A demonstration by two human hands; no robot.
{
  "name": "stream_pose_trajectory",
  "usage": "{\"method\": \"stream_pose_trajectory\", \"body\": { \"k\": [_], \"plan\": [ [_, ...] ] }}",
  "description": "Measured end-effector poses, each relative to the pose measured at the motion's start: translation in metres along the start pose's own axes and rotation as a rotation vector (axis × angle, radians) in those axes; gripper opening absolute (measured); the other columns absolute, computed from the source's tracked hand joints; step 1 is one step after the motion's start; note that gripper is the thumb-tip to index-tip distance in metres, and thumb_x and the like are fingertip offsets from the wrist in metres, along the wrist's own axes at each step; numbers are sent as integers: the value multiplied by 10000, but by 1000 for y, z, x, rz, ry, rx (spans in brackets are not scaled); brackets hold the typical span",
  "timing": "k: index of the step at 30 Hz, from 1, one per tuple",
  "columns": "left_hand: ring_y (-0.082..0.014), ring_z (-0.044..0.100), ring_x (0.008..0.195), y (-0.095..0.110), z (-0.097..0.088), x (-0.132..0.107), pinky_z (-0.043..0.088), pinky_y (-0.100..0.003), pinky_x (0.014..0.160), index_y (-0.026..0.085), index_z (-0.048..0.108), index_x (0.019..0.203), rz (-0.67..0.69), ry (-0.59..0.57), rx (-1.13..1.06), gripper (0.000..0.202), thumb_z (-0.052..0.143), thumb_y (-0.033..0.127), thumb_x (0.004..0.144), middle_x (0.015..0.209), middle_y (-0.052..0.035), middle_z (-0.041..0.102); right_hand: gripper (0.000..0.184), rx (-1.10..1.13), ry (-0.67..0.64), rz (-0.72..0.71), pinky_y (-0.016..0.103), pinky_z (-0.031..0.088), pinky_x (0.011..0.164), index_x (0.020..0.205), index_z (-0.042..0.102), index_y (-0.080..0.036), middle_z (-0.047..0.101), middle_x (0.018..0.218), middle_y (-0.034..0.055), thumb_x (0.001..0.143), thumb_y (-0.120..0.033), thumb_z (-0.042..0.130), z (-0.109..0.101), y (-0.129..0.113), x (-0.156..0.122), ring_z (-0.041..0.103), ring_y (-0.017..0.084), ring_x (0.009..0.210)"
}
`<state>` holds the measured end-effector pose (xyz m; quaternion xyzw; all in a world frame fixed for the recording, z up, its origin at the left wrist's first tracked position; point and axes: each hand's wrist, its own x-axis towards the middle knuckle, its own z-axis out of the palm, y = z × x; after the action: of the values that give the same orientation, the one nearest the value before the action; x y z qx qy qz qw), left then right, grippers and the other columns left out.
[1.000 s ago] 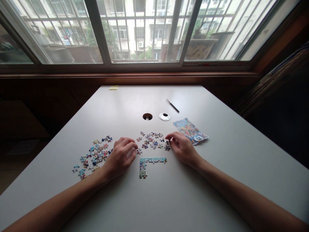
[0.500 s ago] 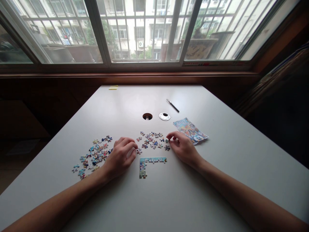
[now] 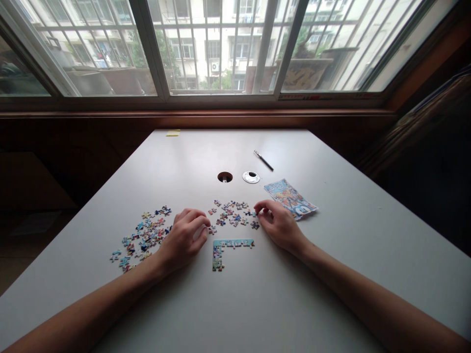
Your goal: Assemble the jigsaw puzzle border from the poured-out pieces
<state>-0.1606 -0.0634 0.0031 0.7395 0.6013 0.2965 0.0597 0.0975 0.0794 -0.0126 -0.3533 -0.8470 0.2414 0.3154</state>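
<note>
My left hand (image 3: 187, 233) rests on the table with fingers loosely curled, thumb and forefinger a little apart and nothing visible between them. It lies between a loose heap of puzzle pieces (image 3: 147, 230) and a smaller spread of pieces (image 3: 230, 211). At the right edge of that spread, my right hand (image 3: 275, 223) has its fingertips closed on a small light-blue puzzle piece (image 3: 254, 214), partly hidden by the fingers. Nearer me lies a joined L-shaped puzzle section (image 3: 217, 250), with a blue top strip and a short left side.
A colourful picture sheet (image 3: 290, 197) lies just beyond my right hand. Farther back are a pen (image 3: 264, 161), a round silver cover (image 3: 250, 177) and a round hole (image 3: 224, 177) in the white table (image 3: 235, 309). A yellow slip (image 3: 172, 133) sits at the far edge.
The puzzle piece at my right fingertips looked dark grey and now shows light blue. Both hands stay in nearly the same places.
</note>
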Motion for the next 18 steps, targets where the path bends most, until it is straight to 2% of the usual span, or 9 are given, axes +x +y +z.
{"method": "stream_pose_trajectory", "body": {
  "k": [8,18],
  "plan": [
    [-226,533,1049,0,0,0,416,-410,938,208,609,934,2,4,-2,137,487,149,910,1046,-57,627,239,0,5,-8,341,473,794,977,652,-211,654,941,53,822,-102,507,-1,-3,0,591,200,853],
    [-225,533,1042,0,0,-1,413,-410,936,210,609,940,3,5,-4,137,488,153,913,1046,-57,625,227,-36,-7,-16,402,487,867,994,737,-231,633,926,74,880,-191,545,1,-3,1,602,231,908]
  ]
}}
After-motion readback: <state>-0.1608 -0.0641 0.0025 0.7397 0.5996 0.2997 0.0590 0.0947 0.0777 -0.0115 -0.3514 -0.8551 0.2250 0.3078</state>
